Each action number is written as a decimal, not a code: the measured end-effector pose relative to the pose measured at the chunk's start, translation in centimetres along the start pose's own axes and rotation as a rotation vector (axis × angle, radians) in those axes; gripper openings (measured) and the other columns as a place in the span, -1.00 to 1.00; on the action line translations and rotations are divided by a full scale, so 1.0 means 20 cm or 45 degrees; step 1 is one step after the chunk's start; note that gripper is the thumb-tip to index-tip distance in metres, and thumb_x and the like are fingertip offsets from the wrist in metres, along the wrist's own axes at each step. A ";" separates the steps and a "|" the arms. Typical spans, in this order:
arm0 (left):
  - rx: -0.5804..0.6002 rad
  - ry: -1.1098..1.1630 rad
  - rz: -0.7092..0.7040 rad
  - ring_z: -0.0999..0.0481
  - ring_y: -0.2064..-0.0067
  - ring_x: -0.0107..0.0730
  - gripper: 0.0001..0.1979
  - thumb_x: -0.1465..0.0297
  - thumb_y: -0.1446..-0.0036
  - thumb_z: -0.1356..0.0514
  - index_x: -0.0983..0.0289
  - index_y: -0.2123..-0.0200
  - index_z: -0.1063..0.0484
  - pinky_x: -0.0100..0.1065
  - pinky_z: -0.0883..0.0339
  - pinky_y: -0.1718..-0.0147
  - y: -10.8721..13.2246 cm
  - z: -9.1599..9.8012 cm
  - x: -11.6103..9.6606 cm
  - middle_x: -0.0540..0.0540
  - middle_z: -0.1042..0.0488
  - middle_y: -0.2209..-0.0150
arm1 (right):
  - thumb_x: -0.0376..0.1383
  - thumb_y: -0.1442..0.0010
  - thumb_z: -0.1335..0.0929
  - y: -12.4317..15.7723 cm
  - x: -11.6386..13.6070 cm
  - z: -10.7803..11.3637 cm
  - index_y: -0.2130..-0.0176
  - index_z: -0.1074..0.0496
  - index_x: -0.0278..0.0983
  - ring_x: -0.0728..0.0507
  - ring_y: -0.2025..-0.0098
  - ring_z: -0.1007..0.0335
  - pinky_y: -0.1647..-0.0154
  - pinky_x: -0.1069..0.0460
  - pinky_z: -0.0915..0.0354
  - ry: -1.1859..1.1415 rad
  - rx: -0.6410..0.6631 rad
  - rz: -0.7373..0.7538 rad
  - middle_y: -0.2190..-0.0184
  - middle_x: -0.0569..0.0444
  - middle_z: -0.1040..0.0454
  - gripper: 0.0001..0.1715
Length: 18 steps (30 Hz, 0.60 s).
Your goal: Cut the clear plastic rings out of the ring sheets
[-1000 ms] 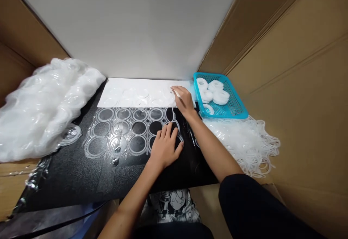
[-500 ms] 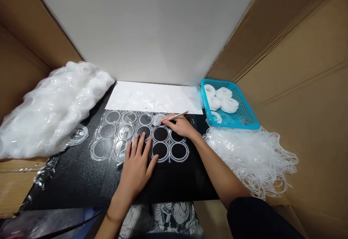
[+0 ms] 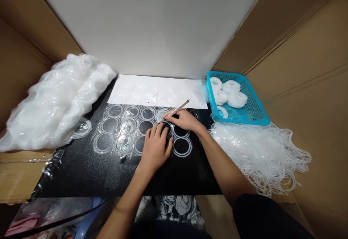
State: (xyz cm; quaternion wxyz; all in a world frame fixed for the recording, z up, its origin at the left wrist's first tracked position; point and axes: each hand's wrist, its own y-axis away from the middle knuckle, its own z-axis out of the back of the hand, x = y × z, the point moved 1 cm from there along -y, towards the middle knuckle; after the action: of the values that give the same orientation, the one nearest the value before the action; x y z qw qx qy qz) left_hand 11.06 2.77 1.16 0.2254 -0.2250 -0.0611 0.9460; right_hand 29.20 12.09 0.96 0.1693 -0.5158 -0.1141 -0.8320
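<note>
A clear plastic sheet [image 3: 116,134] with rows of circular rings lies on the black work surface [image 3: 81,175]. My left hand [image 3: 155,146] rests on the sheet, palm down, its fingers slightly bent and holding nothing. Just beyond its fingertips, my right hand [image 3: 185,119] grips a slim white pen-like tool [image 3: 181,107], tilted up to the right. The tool's lower end is at a whitish round piece [image 3: 160,115] in the back row; the tip itself is hidden by my fingers.
Behind the sheet lies white paper [image 3: 187,90]. A blue basket [image 3: 257,112] holds several bundles of white rings [image 3: 237,99]. In front of it is a pile of clear ring-shaped strips [image 3: 255,155]. A heap of translucent plastic pieces [image 3: 62,97] stands left. Cardboard walls [image 3: 307,50] flank both sides.
My left hand has slid right and forward over the sheet, closer to my right hand. The tool in my right hand now stands more steeply. The whole view has shifted slightly.
</note>
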 end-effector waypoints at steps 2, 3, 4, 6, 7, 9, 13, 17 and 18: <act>0.011 -0.023 0.013 -0.36 -0.30 0.11 -0.66 0.33 -0.40 -0.13 0.28 -0.17 -0.41 0.13 -0.27 -0.24 0.00 -0.02 -0.01 0.30 -0.42 -0.28 | -0.14 -0.35 -0.41 0.00 -0.01 0.00 0.13 -0.68 -0.16 -0.22 -0.09 -0.59 -0.23 -0.12 -0.40 0.006 -0.004 0.018 0.04 0.06 -0.69 -0.75; 0.016 -0.034 0.014 -0.35 -0.30 0.11 -0.66 0.32 -0.41 -0.12 0.28 -0.18 -0.40 0.13 -0.26 -0.24 0.00 -0.03 -0.01 0.30 -0.42 -0.29 | -0.14 -0.35 -0.41 0.00 -0.01 0.00 0.13 -0.69 -0.15 -0.22 -0.09 -0.59 -0.23 -0.12 -0.40 0.008 -0.006 0.024 0.05 0.06 -0.69 -0.75; 0.019 -0.043 0.015 -0.35 -0.30 0.11 -0.65 0.31 -0.41 -0.12 0.29 -0.18 -0.40 0.13 -0.25 -0.25 0.00 -0.03 -0.01 0.29 -0.41 -0.30 | -0.14 -0.35 -0.41 0.00 -0.01 0.00 0.13 -0.69 -0.15 -0.22 -0.08 -0.59 -0.23 -0.13 -0.40 0.010 -0.009 0.027 0.05 0.05 -0.69 -0.76; 0.021 -0.054 0.014 -0.34 -0.30 0.11 -0.64 0.30 -0.42 -0.12 0.30 -0.19 -0.40 0.12 -0.23 -0.25 0.00 -0.04 0.00 0.26 -0.41 -0.31 | -0.13 -0.34 -0.41 0.00 0.00 0.00 0.14 -0.69 -0.15 -0.23 -0.08 -0.60 -0.23 -0.14 -0.41 0.002 -0.018 0.024 0.06 0.04 -0.69 -0.76; 0.022 -0.056 0.016 -0.34 -0.30 0.11 -0.64 0.30 -0.42 -0.12 0.29 -0.19 -0.40 0.11 -0.23 -0.25 0.00 -0.04 0.00 0.25 -0.41 -0.32 | -0.13 -0.34 -0.42 0.00 0.00 0.01 0.15 -0.69 -0.16 -0.23 -0.08 -0.60 -0.22 -0.15 -0.41 -0.009 -0.021 0.018 0.06 0.04 -0.69 -0.76; 0.021 -0.054 0.023 -0.34 -0.30 0.11 -0.64 0.29 -0.42 -0.12 0.27 -0.20 -0.40 0.11 -0.21 -0.25 0.00 -0.04 0.00 0.23 -0.41 -0.33 | -0.12 -0.32 -0.43 0.00 0.00 0.01 0.15 -0.69 -0.16 -0.24 -0.08 -0.60 -0.22 -0.17 -0.42 -0.036 -0.019 -0.005 0.05 0.02 -0.69 -0.76; 0.024 -0.041 0.036 -0.33 -0.30 0.11 -0.64 0.29 -0.42 -0.11 0.24 -0.21 -0.39 0.10 -0.19 -0.25 0.00 -0.04 0.00 0.21 -0.40 -0.34 | -0.12 -0.32 -0.45 0.00 0.01 0.00 0.15 -0.69 -0.18 -0.25 -0.07 -0.61 -0.21 -0.17 -0.43 -0.031 -0.023 -0.029 0.06 0.00 -0.70 -0.76; 0.047 -0.019 0.052 -0.32 -0.31 0.07 -0.63 0.29 -0.41 -0.12 0.23 -0.21 -0.38 0.09 -0.18 -0.25 -0.01 -0.04 0.01 0.20 -0.39 -0.34 | -0.15 -0.34 -0.44 0.00 0.00 -0.02 0.16 -0.70 -0.15 -0.24 -0.06 -0.61 -0.20 -0.16 -0.43 0.058 -0.079 0.042 0.08 0.02 -0.70 -0.79; 0.057 -0.019 0.058 -0.32 -0.31 0.06 -0.63 0.28 -0.41 -0.12 0.23 -0.22 -0.38 0.09 -0.18 -0.25 -0.01 -0.04 0.01 0.20 -0.39 -0.35 | -0.17 -0.35 -0.43 0.00 -0.01 -0.02 0.16 -0.70 -0.14 -0.23 -0.06 -0.61 -0.20 -0.15 -0.43 0.087 -0.093 0.079 0.08 0.04 -0.71 -0.79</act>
State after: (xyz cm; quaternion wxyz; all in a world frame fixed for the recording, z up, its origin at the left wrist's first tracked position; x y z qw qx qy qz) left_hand 11.31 3.00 0.49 0.2084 -0.2143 -0.0365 0.9536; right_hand 28.97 11.89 0.64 0.1797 -0.4962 -0.0617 -0.8472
